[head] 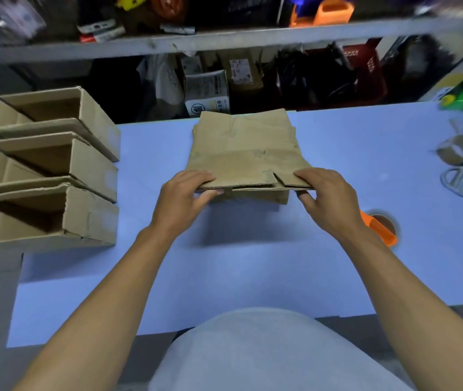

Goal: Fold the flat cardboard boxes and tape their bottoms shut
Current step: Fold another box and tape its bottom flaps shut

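- Two hands, the left hand (182, 196) and right hand (326, 196), pinch the near edge of the top flat box (248, 165).
- Next, I think, lift it off the pile and pop it open.

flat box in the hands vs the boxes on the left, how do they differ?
The flat box is collapsed to a sheet; the folded boxes stand as open shells with hollow insides showing.
The flat box is pinched at its near edge by the left hand and right hand, lifted off the stack; the folded boxes sit untouched in a row at the table edge.
Both are plain brown corrugated cardboard.
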